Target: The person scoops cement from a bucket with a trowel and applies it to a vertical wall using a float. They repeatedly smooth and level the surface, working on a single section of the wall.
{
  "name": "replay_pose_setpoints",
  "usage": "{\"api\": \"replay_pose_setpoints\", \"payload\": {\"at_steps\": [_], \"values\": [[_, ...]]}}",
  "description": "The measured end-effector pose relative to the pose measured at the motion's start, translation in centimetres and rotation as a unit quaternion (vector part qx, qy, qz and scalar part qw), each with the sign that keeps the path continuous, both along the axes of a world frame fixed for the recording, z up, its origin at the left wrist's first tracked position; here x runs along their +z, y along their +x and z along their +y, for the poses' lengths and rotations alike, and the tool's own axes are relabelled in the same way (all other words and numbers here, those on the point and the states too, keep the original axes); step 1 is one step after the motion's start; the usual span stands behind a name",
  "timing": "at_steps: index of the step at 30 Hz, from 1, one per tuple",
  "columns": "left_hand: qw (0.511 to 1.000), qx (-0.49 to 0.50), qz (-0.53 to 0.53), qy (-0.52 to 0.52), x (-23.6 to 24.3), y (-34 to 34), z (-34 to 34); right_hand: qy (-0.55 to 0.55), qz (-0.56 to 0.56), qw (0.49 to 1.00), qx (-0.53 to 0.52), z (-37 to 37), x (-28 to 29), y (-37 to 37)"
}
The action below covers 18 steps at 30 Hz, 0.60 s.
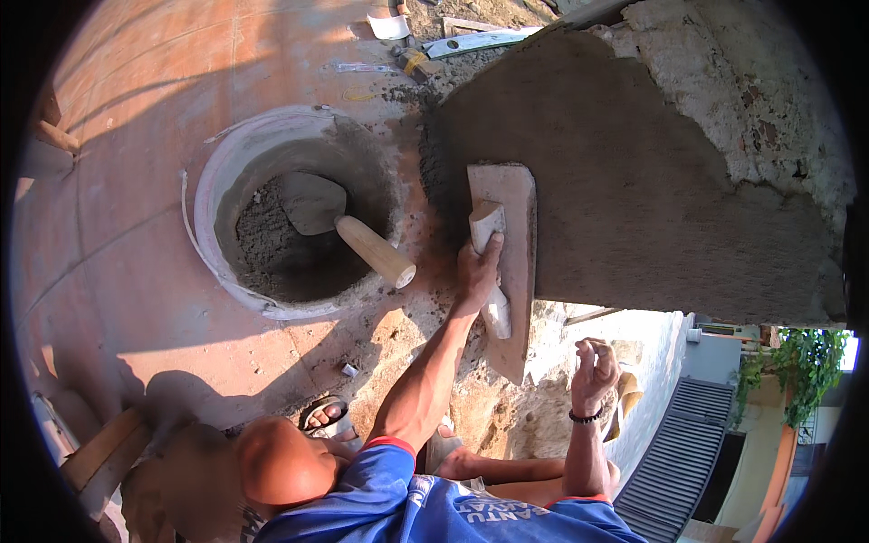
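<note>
My left hand (480, 270) is wrapped round the pale handle of a plastering float (514, 222). The float's long board lies along the left edge of a surface coated in smooth grey mortar (615, 172). Left of it stands a round bucket (206, 217) with a mortar-smeared rim and lumpy mortar inside. Across that bucket rests a trowel (373, 251), its blade on the mortar and its wooden handle over the rim. Raised below the mortared surface, my right hand (595, 376) has loosely bent fingers, with nothing visible in them; a dark bracelet circles its wrist.
Bare rough masonry (697, 72) shows beyond the mortar's ragged edge. A level-like pale bar (480, 42) lies on rubble at the top. Reddish paving (127, 244) surrounds the bucket. My sandalled foot (330, 416) is below it. Lower right are a ribbed dark panel (674, 462) and green leaves (806, 371).
</note>
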<state>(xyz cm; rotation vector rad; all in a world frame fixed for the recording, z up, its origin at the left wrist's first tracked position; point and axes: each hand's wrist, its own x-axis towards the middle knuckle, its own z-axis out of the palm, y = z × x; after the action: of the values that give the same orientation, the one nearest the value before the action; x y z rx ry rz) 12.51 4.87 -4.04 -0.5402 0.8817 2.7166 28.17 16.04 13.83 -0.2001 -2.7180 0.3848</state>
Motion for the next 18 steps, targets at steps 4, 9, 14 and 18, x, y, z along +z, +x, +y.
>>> {"api": "replay_pose_setpoints", "payload": {"at_steps": [4, 9, 14, 18], "values": [[0.999, 0.013, -0.042, -0.017, 0.0, -8.9, -4.8, -0.024, -0.093, 0.993, 0.071, -2.3, -1.3, 0.4], [0.999, 0.005, -0.003, -0.04, 5.9, -8.8, -5.1, -0.091, -0.14, 0.982, 0.089, -3.0, -2.8, 1.7], [0.982, 0.032, 0.1, -0.156, 10.2, -0.8, -0.7, -0.05, -0.077, 0.99, 0.109, -3.3, -1.0, 1.9], [0.994, 0.058, 0.038, -0.085, 9.0, 2.1, 0.3, -0.136, 0.046, 0.982, 0.122, -3.8, 3.4, -0.6]]}}
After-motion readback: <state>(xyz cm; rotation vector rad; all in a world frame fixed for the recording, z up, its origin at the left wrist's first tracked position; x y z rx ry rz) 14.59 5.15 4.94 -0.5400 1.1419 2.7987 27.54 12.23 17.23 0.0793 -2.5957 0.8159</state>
